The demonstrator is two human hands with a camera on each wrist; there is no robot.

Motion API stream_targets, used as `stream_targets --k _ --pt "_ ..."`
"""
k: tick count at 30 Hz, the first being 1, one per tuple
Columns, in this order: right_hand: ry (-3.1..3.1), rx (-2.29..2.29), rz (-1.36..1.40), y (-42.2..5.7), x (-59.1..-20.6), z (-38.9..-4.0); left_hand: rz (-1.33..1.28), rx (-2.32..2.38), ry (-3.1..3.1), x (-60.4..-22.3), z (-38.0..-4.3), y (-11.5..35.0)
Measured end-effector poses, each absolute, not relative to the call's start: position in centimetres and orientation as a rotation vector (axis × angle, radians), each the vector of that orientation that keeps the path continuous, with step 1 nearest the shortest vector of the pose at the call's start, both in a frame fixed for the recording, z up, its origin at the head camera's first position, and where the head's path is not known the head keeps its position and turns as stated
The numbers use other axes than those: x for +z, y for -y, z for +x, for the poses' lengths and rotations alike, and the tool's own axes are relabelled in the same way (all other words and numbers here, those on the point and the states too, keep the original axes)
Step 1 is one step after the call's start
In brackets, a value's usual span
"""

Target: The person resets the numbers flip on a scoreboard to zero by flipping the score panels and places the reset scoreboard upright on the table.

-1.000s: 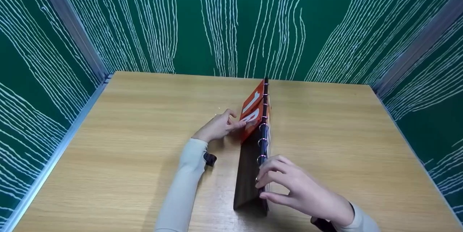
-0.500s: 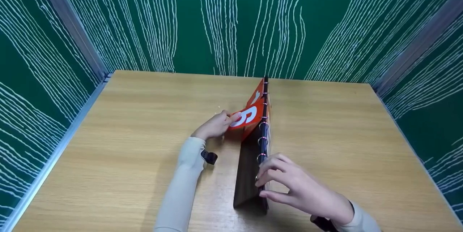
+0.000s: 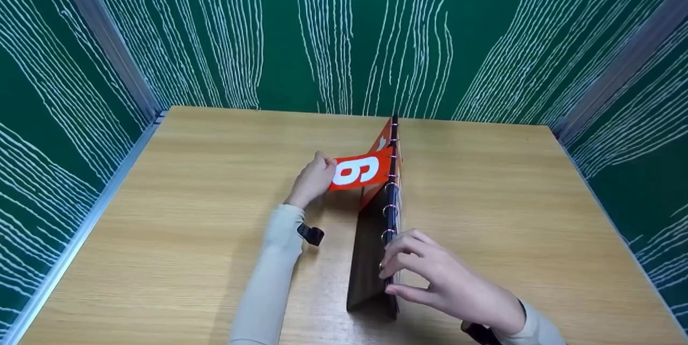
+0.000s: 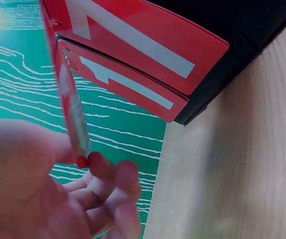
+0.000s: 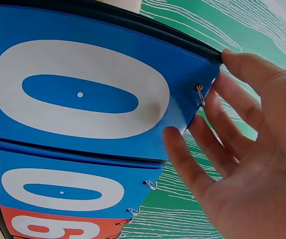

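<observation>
A black flip scoreboard (image 3: 368, 264) stands tent-like on the table, its metal rings (image 3: 391, 209) running along the top edge. With thumb and fingers, my left hand (image 3: 313, 181) pinches the free end of a red card with a white 6 (image 3: 363, 169), holding it out leftward from the rings. That card appears nearly edge-on in the left wrist view, beside red cards marked 1 (image 4: 133, 40). My right hand (image 3: 446, 280) grips the scoreboard's near end at the top edge. In the right wrist view its thumb and fingertips lie around the corner by a blue 0 card (image 5: 147, 55).
The scoreboard stands on a light wooden table (image 3: 215, 173). Green walls (image 3: 484, 22) with white wavy lines rise behind and at both sides. A smaller blue 0 card (image 5: 138, 191) and a red 6 card (image 5: 88, 230) show on the scoreboard's other face.
My left hand has taken the red 6 card and drawn it up and leftward, away from the scoreboard face, so it now stretches out nearly level. My right hand has stayed put.
</observation>
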State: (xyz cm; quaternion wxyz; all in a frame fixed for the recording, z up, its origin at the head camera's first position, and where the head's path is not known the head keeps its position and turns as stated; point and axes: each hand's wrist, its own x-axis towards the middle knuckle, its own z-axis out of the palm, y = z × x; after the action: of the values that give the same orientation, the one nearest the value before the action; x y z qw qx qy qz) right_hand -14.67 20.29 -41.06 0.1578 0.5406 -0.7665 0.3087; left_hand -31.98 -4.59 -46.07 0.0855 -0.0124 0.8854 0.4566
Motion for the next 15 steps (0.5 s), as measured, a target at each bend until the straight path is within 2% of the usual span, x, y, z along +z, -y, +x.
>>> stream_targets --k 15 --pt "2.227 0.885 1.530 -20.4 -41.2 -14.6 -0.100 1.808 -2.632 -43.2 -31.4 5.3"
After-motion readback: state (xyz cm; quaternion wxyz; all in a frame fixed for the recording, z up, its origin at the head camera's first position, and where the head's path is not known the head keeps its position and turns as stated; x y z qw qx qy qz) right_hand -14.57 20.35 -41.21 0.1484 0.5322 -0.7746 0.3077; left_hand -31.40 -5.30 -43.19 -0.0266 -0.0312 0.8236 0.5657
